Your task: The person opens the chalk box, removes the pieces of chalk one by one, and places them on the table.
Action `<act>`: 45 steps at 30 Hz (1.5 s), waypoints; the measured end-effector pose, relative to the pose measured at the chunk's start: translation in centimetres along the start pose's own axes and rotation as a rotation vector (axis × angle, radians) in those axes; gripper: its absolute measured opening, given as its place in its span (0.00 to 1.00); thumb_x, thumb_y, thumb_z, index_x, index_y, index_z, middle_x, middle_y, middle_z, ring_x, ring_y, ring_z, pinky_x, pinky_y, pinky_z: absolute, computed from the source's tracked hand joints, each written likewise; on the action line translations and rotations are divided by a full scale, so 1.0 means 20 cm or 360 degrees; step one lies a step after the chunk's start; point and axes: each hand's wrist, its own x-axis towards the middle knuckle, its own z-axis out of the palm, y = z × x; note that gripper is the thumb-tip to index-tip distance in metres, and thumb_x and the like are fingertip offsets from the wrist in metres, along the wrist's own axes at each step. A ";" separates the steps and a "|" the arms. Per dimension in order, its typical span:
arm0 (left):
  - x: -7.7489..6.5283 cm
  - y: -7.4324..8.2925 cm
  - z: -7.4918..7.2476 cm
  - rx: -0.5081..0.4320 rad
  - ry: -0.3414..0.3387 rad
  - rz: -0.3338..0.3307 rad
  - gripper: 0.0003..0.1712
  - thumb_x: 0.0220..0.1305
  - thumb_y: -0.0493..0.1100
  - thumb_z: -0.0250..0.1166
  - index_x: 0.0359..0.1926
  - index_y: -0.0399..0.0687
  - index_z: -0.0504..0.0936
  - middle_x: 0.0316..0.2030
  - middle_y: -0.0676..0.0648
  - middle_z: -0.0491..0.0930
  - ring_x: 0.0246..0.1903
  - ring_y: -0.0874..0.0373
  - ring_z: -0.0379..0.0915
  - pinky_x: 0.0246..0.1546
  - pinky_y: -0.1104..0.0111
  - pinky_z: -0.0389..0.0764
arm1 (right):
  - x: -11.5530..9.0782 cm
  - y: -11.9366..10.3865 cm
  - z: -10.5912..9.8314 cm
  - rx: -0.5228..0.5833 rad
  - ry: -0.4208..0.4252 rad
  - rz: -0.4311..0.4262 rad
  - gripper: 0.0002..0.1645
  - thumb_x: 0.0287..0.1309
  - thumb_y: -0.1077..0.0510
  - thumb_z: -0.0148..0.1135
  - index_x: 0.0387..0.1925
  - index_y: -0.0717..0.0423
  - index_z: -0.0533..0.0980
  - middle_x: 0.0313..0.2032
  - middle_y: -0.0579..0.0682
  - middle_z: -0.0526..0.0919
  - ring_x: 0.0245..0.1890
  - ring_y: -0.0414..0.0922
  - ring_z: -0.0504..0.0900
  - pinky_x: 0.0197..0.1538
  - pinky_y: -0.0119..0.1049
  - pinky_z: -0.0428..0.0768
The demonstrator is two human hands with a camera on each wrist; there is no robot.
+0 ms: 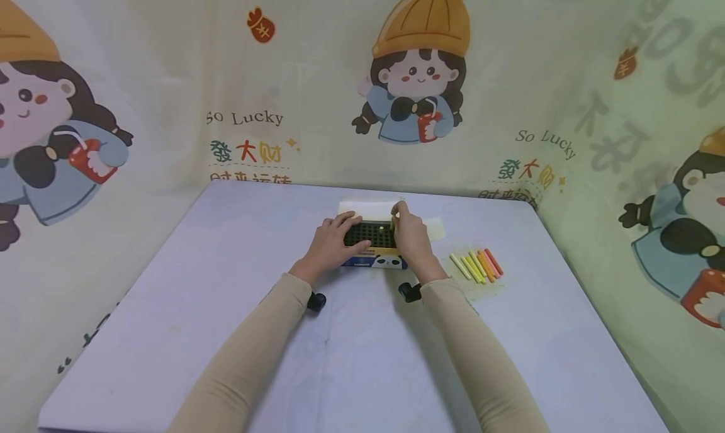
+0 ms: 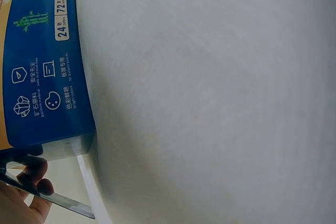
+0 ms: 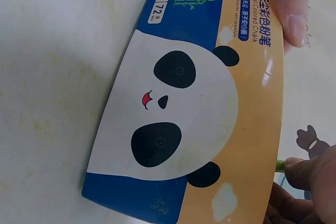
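A blue and yellow chalk box [image 1: 374, 260] with a panda on its front stands at the table's far middle, a black tray of small holes [image 1: 362, 233] in its top. My left hand [image 1: 331, 245] holds the box's left part, thumb at the front edge and fingers toward the back. In the right wrist view that thumb [image 3: 297, 27] lies on the box's upper edge. My right hand [image 1: 412, 238] pinches a green chalk stick [image 3: 280, 166] over the tray's right end. A pale chalk tip [image 1: 382, 228] shows in the tray.
To the right of the box lies a row of several chalk sticks [image 1: 477, 266], from pale green through yellow and orange to red. White paper [image 1: 362, 208] sits behind the box. The white table [image 1: 238, 332] reaches printed cloth [image 1: 328, 106] at the back.
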 end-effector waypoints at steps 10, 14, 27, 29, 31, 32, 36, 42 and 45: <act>0.00 0.02 0.00 -0.0009 0.0006 0.0013 0.45 0.58 0.78 0.48 0.71 0.63 0.61 0.72 0.52 0.54 0.62 0.40 0.58 0.59 0.44 0.62 | -0.01 0.01 -0.02 0.0071 0.0078 -0.0010 0.11 0.73 0.56 0.45 0.53 0.52 0.66 0.30 0.52 0.77 0.19 0.45 0.75 0.20 0.35 0.72; 0.00 0.02 0.00 -0.0013 0.0002 0.0017 0.46 0.58 0.78 0.47 0.71 0.63 0.60 0.72 0.52 0.54 0.62 0.40 0.58 0.60 0.44 0.61 | -0.01 0.02 -0.03 0.0110 0.0100 -0.0010 0.10 0.74 0.56 0.44 0.52 0.53 0.65 0.34 0.51 0.78 0.21 0.45 0.75 0.21 0.35 0.72; 0.01 0.02 0.01 -0.0012 -0.0015 0.0012 0.48 0.57 0.81 0.44 0.72 0.64 0.59 0.72 0.53 0.52 0.63 0.41 0.57 0.60 0.44 0.61 | 0.00 0.04 -0.12 0.0192 0.0275 -0.0020 0.13 0.75 0.54 0.39 0.54 0.55 0.64 0.42 0.53 0.81 0.30 0.47 0.80 0.28 0.38 0.78; 0.01 0.02 0.01 -0.0012 -0.0016 0.0015 0.48 0.57 0.81 0.43 0.72 0.64 0.59 0.72 0.53 0.52 0.63 0.41 0.57 0.60 0.45 0.61 | 0.01 0.05 -0.14 0.0190 0.0313 -0.0021 0.14 0.75 0.54 0.38 0.54 0.55 0.65 0.42 0.53 0.81 0.31 0.48 0.80 0.29 0.40 0.78; 0.01 0.02 0.01 -0.0016 -0.0015 0.0013 0.48 0.57 0.81 0.43 0.72 0.64 0.59 0.73 0.53 0.52 0.63 0.41 0.57 0.60 0.44 0.61 | 0.01 0.06 -0.16 0.0181 0.0344 -0.0017 0.14 0.75 0.54 0.39 0.54 0.56 0.66 0.42 0.54 0.80 0.33 0.48 0.79 0.32 0.41 0.77; 0.01 0.02 0.01 -0.0016 -0.0016 0.0011 0.48 0.56 0.81 0.43 0.72 0.65 0.59 0.73 0.53 0.52 0.63 0.41 0.57 0.60 0.44 0.61 | 0.01 0.07 -0.17 0.0176 0.0353 -0.0013 0.14 0.75 0.54 0.39 0.53 0.56 0.66 0.41 0.54 0.80 0.34 0.49 0.79 0.33 0.42 0.77; 0.01 0.01 0.01 -0.0018 -0.0015 0.0003 0.48 0.56 0.81 0.43 0.72 0.65 0.59 0.73 0.53 0.52 0.63 0.40 0.56 0.60 0.44 0.61 | 0.01 0.09 -0.20 0.0153 0.0367 0.0020 0.14 0.75 0.55 0.39 0.53 0.56 0.67 0.41 0.55 0.79 0.38 0.50 0.79 0.37 0.45 0.77; 0.00 0.00 0.00 -0.0012 0.0001 0.0002 0.47 0.57 0.80 0.44 0.72 0.64 0.59 0.72 0.52 0.52 0.63 0.40 0.57 0.59 0.43 0.61 | 0.01 0.15 -0.23 0.0132 0.0353 0.0087 0.15 0.75 0.54 0.39 0.54 0.55 0.67 0.42 0.55 0.78 0.40 0.50 0.78 0.41 0.46 0.77; 0.00 0.00 0.01 -0.0021 0.0003 0.0014 0.47 0.57 0.80 0.45 0.72 0.63 0.60 0.72 0.52 0.53 0.63 0.40 0.57 0.59 0.43 0.61 | 0.00 0.18 -0.24 0.0126 0.0351 0.0119 0.15 0.75 0.54 0.39 0.54 0.55 0.68 0.43 0.54 0.78 0.41 0.50 0.77 0.42 0.46 0.77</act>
